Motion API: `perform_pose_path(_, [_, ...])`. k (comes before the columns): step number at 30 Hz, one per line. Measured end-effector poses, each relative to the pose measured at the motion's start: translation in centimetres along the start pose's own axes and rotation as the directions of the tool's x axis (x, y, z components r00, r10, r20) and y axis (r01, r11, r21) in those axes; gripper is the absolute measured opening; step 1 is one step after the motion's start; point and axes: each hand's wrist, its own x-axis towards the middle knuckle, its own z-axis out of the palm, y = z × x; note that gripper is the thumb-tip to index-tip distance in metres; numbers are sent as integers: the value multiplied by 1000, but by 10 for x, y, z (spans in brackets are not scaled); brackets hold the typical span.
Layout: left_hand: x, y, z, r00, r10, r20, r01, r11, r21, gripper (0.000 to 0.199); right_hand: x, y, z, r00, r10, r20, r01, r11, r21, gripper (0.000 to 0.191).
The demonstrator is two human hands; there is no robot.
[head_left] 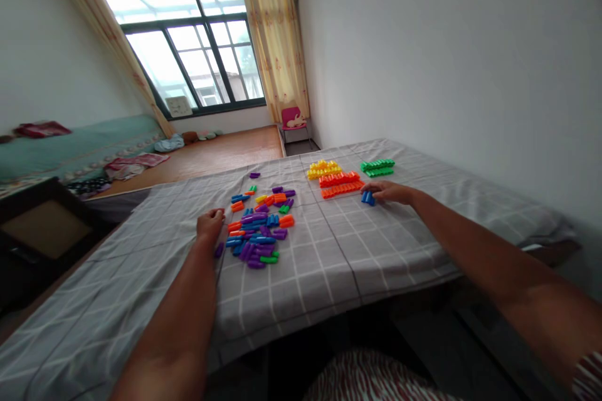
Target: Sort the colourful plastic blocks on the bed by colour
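My right hand (389, 192) is at the right of the bed-like surface, its fingers closed on a blue ribbed plastic piece (368, 198) that rests on or just above the cloth. My left hand (210, 223) is curled closed at the left edge of a loose pile of plastic pieces (256, 219) in purple, blue, orange and green; whatever it may hold is hidden. Beyond my right hand lie orange rows (341, 185) of joined pieces, with yellow rows (323, 169) behind them and green rows (377, 167) to the right.
A grey checked cloth (305, 263) covers the surface, whose near edge drops towards my lap. One purple piece (254, 175) lies apart behind the pile. A white wall (446, 62) bounds the right side. A pink chair (294, 119) and a window stand at the back.
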Motion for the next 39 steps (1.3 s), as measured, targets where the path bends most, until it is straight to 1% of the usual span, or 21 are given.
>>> perform_pose_path(2, [0,7,-8,998,5,69,-15,988,151,41,4,2,-2,998,-22,-65,17,997,-82,40])
perform_pose_path(4, [0,17,-18,992,32,125,-67,957,283,38,8,3,0,991,-52,-125,28,982,-188,38])
perform_pose_path(7, [-4,31,-35,979,64,194,-140,901,411,37,9,4,9,985,-101,-137,38,915,-401,41])
perform_pose_path(9, [-10,36,-43,973,67,220,-163,875,457,38,7,4,19,982,-146,-116,71,865,-496,41])
perform_pose_path(11, [-19,35,-47,968,76,240,-185,861,474,38,4,4,28,980,-188,-64,134,863,-487,43])
perform_pose_path(15, [-37,29,-48,957,85,279,-217,846,487,37,3,5,38,970,-241,40,238,898,-370,50])
perform_pose_path(18, [-44,26,-46,947,92,307,-240,837,492,38,3,7,38,968,-244,62,251,921,-298,53])
perform_pose_path(21, [-45,26,-46,939,90,332,-261,815,517,37,1,7,34,975,-208,76,220,943,-249,58])
perform_pose_path(23, [-43,26,-47,929,97,358,-291,790,540,36,1,5,31,978,-199,69,210,938,-277,59])
perform_pose_path(24, [-41,26,-47,924,103,367,-306,777,551,36,2,3,30,976,-212,47,216,927,-307,57])
perform_pose_path(27, [-36,22,-47,925,108,364,-316,751,580,37,10,-10,33,949,-302,-88,244,884,-399,41])
perform_pose_path(29, [-33,15,-45,930,120,347,-315,747,586,37,17,-24,45,922,-359,-142,274,868,-415,32])
perform_pose_path(30, [-33,11,-44,930,139,341,-324,749,579,36,20,-33,54,913,-383,-137,299,861,-411,30])
perform_pose_path(32, [-33,1,-41,928,204,313,-351,764,541,35,28,-52,77,904,-418,-86,353,846,-400,28])
perform_pose_path(35, [-36,-11,-38,929,271,251,-362,808,466,34,42,-76,119,907,-421,21,388,816,-428,27])
perform_pose_path(37, [-40,-13,-40,943,250,219,-324,839,436,33,55,-88,147,910,-409,71,394,795,-461,27])
perform_pose_path(39, [-45,-10,-43,958,208,198,-275,864,421,33,69,-98,172,910,-404,93,397,783,-478,28])
